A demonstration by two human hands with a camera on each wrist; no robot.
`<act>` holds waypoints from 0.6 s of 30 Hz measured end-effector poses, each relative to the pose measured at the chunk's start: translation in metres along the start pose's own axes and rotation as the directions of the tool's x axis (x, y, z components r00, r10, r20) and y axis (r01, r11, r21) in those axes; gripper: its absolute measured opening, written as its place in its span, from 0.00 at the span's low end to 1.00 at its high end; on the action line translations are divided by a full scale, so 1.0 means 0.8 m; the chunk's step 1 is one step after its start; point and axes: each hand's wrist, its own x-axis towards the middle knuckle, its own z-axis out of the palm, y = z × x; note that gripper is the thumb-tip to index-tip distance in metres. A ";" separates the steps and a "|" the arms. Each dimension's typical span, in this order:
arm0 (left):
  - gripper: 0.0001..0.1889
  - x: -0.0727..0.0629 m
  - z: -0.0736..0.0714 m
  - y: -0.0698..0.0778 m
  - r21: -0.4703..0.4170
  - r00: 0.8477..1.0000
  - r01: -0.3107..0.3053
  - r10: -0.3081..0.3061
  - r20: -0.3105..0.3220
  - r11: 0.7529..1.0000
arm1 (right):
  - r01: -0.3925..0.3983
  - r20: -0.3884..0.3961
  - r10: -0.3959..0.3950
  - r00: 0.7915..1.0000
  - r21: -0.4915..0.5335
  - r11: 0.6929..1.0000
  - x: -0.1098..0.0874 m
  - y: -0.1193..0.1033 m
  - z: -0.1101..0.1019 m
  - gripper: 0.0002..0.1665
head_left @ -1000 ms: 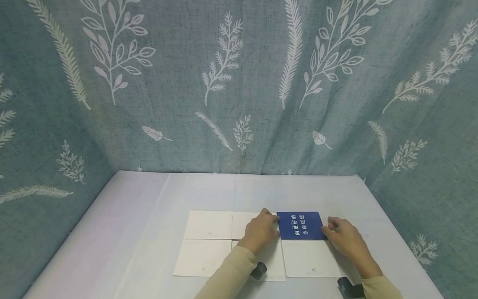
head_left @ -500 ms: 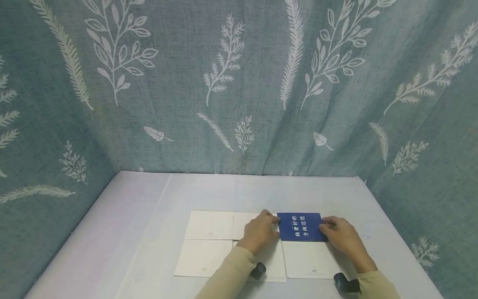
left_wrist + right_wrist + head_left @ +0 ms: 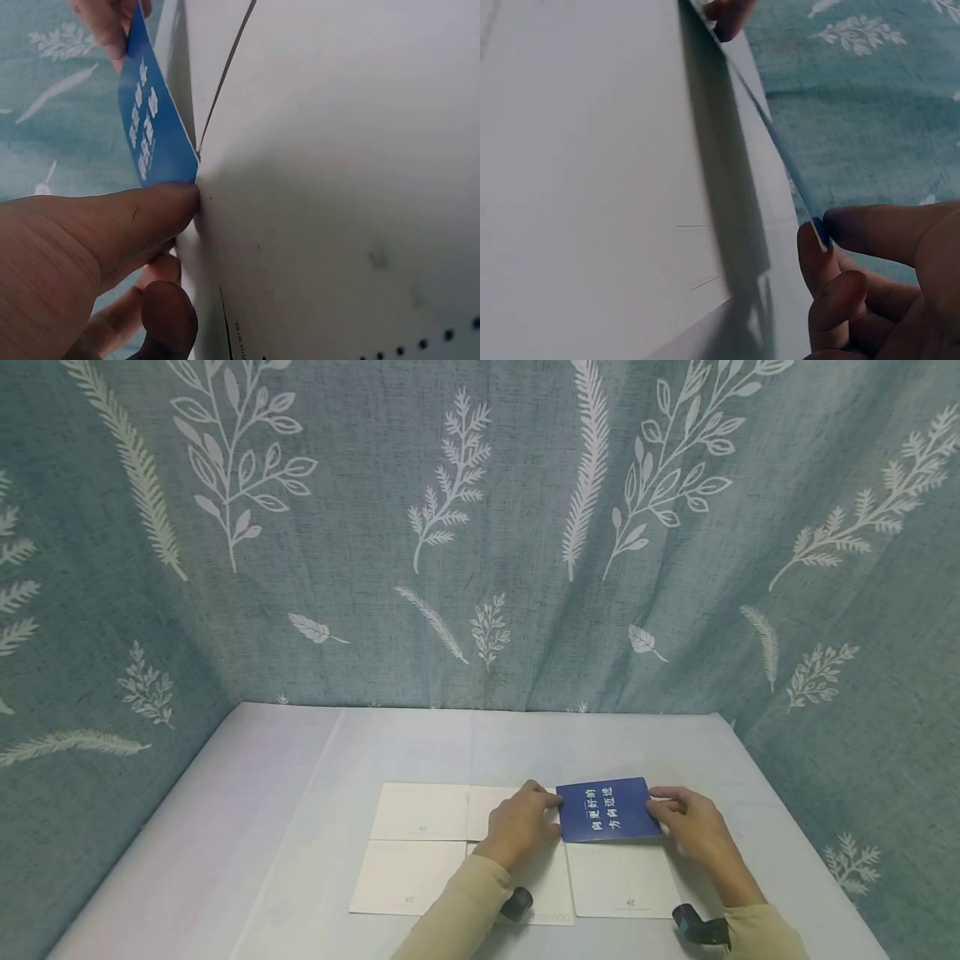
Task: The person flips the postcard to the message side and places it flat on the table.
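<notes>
A blue postcard [image 3: 607, 810] with white Chinese characters is tilted, its right end raised off the table. My right hand [image 3: 697, 839] pinches that right edge between thumb and finger; in the right wrist view the card [image 3: 780, 150] shows nearly edge-on, its shadow falling below. At the left end, my left hand [image 3: 521, 827] holds the card's edge with thumb and index finger. The left wrist view has the thumb [image 3: 150, 217] on the near corner of the blue postcard [image 3: 154, 112], other fingers curled beneath. White cards lie around it, partly covered by the left hand.
White cards lie face-down in two rows: a back left one [image 3: 420, 812], a front left one [image 3: 408, 877], and a front right one [image 3: 626, 881]. A white table [image 3: 300, 793] carries them. Behind and beside it hangs a green leaf-patterned curtain [image 3: 360, 527].
The right hand first closed in on the card's right edge, then raised that end, so the blue postcard now tilts. The left hand has stayed nearly still at the left end.
</notes>
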 end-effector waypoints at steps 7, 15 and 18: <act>0.23 -0.001 0.001 -0.002 -0.007 1.000 -0.009 0.009 -0.008 1.000 | -0.050 0.073 0.043 0.996 0.093 0.994 -0.001 0.014 -0.006 0.34; 0.23 -0.003 0.002 -0.005 -0.051 0.999 -0.013 0.011 -0.036 0.999 | -0.110 0.031 0.107 0.994 0.158 0.981 -0.004 0.022 -0.016 0.33; 0.22 -0.004 0.002 -0.009 -0.084 0.998 -0.026 0.021 -0.057 0.996 | -0.106 0.018 0.104 0.994 0.190 0.976 -0.006 0.024 -0.023 0.33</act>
